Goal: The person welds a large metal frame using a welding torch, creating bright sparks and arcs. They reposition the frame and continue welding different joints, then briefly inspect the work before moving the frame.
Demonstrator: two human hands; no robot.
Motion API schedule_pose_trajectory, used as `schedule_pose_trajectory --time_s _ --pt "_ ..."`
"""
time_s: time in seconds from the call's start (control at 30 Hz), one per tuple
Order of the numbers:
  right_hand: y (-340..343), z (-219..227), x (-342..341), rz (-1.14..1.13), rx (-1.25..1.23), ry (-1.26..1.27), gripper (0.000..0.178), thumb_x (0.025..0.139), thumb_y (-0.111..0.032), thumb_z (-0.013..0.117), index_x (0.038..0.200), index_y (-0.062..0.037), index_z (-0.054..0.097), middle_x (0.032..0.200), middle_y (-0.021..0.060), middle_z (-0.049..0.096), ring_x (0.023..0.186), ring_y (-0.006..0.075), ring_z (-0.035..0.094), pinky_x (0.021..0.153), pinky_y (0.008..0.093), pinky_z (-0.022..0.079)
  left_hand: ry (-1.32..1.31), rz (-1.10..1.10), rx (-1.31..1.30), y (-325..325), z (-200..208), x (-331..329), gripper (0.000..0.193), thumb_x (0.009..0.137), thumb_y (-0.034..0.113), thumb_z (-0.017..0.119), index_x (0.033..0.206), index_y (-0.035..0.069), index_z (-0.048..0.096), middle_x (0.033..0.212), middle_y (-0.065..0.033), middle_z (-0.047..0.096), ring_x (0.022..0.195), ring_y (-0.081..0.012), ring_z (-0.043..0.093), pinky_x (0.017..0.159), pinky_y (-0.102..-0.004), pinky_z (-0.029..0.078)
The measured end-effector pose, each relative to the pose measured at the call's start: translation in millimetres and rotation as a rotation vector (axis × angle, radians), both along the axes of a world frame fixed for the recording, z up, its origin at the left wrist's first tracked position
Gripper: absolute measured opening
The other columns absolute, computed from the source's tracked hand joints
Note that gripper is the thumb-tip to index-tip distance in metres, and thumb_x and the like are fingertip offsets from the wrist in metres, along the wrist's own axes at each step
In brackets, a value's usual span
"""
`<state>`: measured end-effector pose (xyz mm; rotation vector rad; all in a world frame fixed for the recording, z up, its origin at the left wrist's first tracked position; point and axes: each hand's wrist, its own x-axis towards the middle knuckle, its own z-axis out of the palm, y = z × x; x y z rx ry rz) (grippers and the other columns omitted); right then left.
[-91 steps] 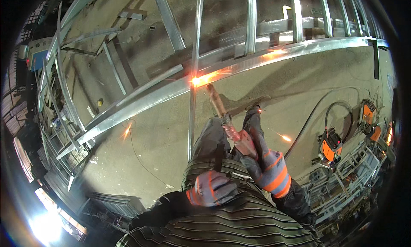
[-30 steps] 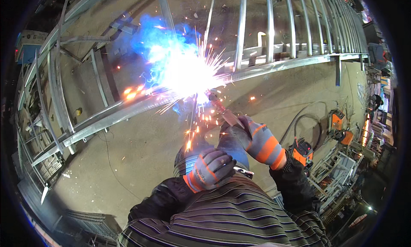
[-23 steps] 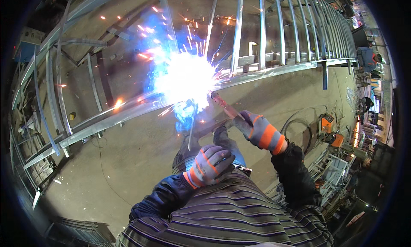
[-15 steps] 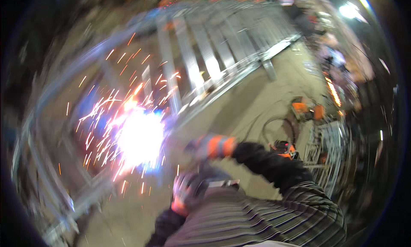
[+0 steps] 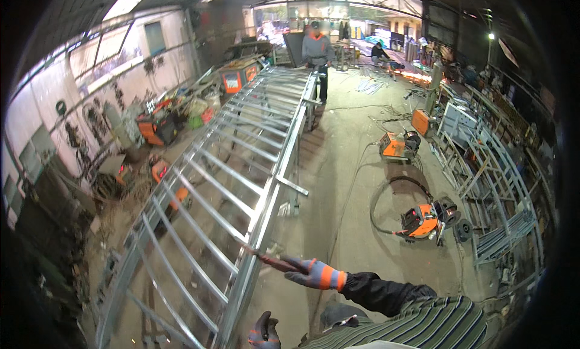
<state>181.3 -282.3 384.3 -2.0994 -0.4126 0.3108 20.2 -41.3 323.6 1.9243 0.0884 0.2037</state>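
My right hand (image 5: 314,274), in a grey glove with an orange cuff, is closed round a slim, dark reddish welding torch (image 5: 277,262). The torch points left, its blurred tip at the near rail of a long metal frame (image 5: 261,225); whether it touches cannot be made out. No arc glows at the tip. Lower down, my left hand (image 5: 264,333), gloved alike, is beside that rail with thumb and fingers apart and nothing visible in it. Many shiny crossbars span the frame, which stretches from the lower left toward the back.
Orange wheeled machines (image 5: 421,221) with hoses and cables stand on the floor to the right. Metal ladder-like frames (image 5: 495,186) lie along the right side. A person (image 5: 316,50) stands at the frame's far end; another person (image 5: 379,51) crouches near flying sparks.
The bright welding arc and its spray of sparks have gone out. My view has tilted up to show the whole workshop. My left hand now appears lower, apart from the right.
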Motion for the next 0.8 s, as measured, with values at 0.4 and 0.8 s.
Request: schedule_pose_trajectory --time_s 0.4,0.8 --pt "-261.7 58.4 166.3 -0.192 1.283 0.183 0.031 0.104 -0.042 0.057 0.105 -0.0111 0.059 0.078 0.0060 0.061 0.057 0.0171 0.057 0.048 0.0323 0.043 -0.815 -0.322 0.134 -271.9 191.0 348.1 0.041 0.087 -0.007 0.067 0.127 0.000 0.068 0.086 -0.0141 0.068 0.072 -0.0237 0.062 0.066 -0.0365 0.048" --pt "-413.8 99.9 370.6 -0.441 1.107 0.179 0.079 0.099 -0.072 0.043 0.134 -0.0022 0.054 0.060 0.0031 0.047 0.042 0.0184 0.043 0.041 0.0339 0.037 -0.365 -0.712 -0.131 -471.7 80.2 570.3 0.063 0.088 0.018 0.079 0.142 -0.001 0.053 0.114 -0.0175 0.067 0.107 -0.0331 0.066 0.094 -0.0412 0.053"
